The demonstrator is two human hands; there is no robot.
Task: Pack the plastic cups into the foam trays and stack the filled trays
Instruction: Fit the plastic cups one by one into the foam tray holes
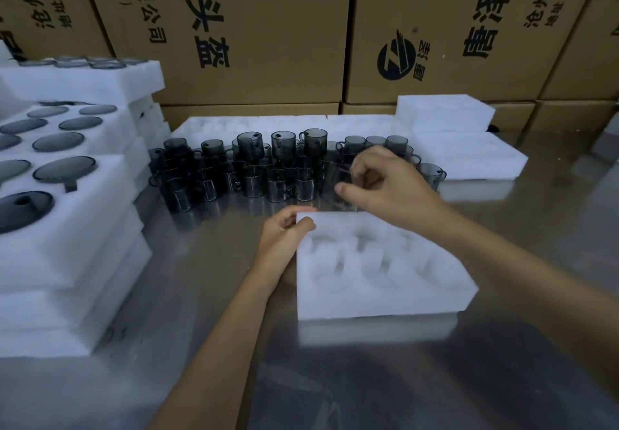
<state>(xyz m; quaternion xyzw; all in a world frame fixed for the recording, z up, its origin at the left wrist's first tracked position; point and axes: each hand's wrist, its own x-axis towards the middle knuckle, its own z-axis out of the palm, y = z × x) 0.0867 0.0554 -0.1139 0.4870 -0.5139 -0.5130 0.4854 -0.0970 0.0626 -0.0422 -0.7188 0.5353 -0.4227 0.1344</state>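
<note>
An empty white foam tray (385,299) with round pockets lies on the metal table in front of me. My left hand (284,232) pinches its far left corner. Behind the tray stands a crowd of several smoky grey plastic cups (254,168) with handles, some stacked two high. My right hand (385,185) reaches over the tray's far edge into the right side of the cups, its fingers curled round one grey cup (343,175) that is partly hidden by the hand.
Filled foam trays (67,228) holding dark round lids are stacked at the left. More empty foam trays (469,154) lie behind and right of the cups. Printed cardboard boxes (268,27) wall the back. Bare metal tabletop (402,379) lies near me.
</note>
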